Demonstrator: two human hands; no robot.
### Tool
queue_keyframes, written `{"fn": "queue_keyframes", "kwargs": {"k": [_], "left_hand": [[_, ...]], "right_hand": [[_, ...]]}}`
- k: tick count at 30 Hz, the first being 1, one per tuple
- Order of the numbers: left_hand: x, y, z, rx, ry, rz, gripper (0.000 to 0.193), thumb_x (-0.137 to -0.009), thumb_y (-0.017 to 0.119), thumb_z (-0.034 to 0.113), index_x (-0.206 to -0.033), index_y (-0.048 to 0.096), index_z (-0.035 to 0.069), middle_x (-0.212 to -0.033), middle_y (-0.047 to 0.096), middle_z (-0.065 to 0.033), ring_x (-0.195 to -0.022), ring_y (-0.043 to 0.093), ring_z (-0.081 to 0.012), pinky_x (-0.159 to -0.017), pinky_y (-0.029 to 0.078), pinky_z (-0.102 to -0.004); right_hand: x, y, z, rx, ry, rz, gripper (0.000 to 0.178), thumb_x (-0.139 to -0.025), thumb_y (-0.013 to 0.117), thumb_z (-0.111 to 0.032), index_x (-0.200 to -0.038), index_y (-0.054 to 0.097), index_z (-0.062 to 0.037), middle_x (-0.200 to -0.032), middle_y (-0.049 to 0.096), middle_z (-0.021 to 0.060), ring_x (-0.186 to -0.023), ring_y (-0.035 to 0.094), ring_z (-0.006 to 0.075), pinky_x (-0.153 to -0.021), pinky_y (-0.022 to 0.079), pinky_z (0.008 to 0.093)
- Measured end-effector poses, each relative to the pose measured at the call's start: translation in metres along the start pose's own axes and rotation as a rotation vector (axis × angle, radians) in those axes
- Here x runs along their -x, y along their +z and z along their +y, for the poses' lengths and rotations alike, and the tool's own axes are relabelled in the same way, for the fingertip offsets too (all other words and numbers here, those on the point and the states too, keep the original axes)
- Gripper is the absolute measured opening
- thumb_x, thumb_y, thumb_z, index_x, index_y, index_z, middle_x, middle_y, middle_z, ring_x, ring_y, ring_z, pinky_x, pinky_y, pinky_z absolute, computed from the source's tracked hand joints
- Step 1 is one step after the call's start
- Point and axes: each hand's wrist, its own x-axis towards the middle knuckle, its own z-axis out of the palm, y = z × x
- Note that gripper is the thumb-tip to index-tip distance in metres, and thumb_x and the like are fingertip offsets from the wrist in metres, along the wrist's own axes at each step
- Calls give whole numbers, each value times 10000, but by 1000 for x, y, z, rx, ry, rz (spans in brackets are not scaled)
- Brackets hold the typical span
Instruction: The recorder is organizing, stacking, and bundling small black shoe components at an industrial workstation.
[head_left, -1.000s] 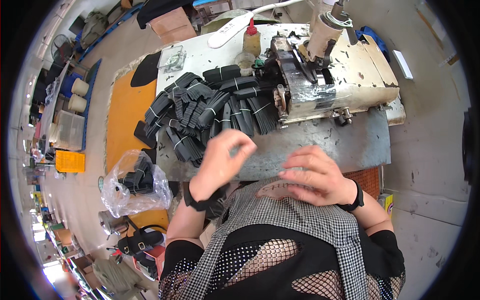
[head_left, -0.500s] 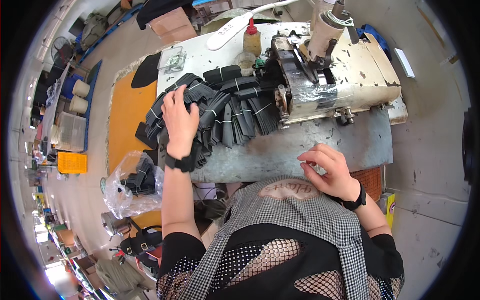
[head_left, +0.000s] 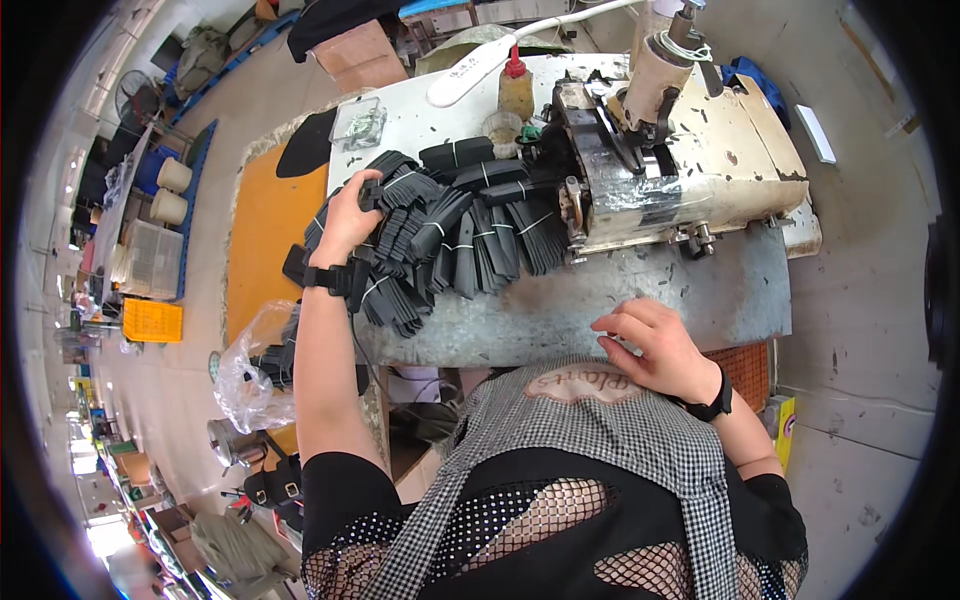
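A heap of black flat strips (head_left: 410,225), many tied in bundles with thin pale bands, lies across the left half of the work surface. At the heap's left side my left hand (head_left: 347,218) has its fingers and thumb closed round a bundle of black strips (head_left: 372,192); part of that bundle is hidden by the hand. My right hand (head_left: 655,345) hovers at the front edge of the grey metal tabletop (head_left: 560,310), in front of my apron. Its fingers are loosely bent, the thumb stands apart from them, and nothing shows in it.
A worn cream machine (head_left: 690,190) stands at the right back. Behind the heap are a red-capped bottle (head_left: 516,90), a small cup (head_left: 501,128), a white lamp head (head_left: 470,72) and a clear box (head_left: 358,124). A clear plastic bag (head_left: 245,375) hangs at the left edge.
My left hand has drawn back from lying spread over the heap, slightly to the left, and its fingers have closed on a bundle. My right hand has hardly moved.
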Motion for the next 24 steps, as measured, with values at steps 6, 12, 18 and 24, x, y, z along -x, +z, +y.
{"fn": "queue_keyframes", "kwargs": {"k": [6, 12, 18, 24], "left_hand": [[16, 2, -43, 441, 0, 183, 480, -717, 646, -76, -1169, 540, 43, -998, 615, -87, -868, 628, -183, -790, 515, -311], [71, -14, 39, 1262, 14, 426, 445, -776, 623, -76, -1196, 491, -5, -1083, 561, -143, -979, 597, -245, -784, 587, -422], [122, 47, 152, 718, 462, 235, 384, -775, 681, 16, -1135, 551, 36, -1278, 548, -168, -1171, 527, -222, -993, 402, -343], [134, 110, 187, 604, 826, -157, 686, -634, 637, -67, -1283, 425, -3, -1334, 475, -206, -1322, 381, -350, -1121, 227, -475]], "right_hand": [[6, -1, 4, -1, -16, -37, 202, -734, 665, -53, -926, 603, -50, -722, 528, 85, -675, 552, 279, -605, 458, 381], [6, -3, 7, -211, 180, -45, 215, -756, 684, -70, -957, 617, -33, -762, 572, 91, -700, 593, 238, -626, 475, 322], [-31, 1, -4, -1296, 470, -120, 676, -835, 710, -180, -1372, 342, 0, -1164, 545, 112, -1005, 576, 170, -899, 483, 301], [-26, 3, 7, -1287, 658, 289, 382, -938, 576, -286, -1204, 515, -19, -1072, 600, 39, -988, 570, 100, -834, 489, 263]]}}
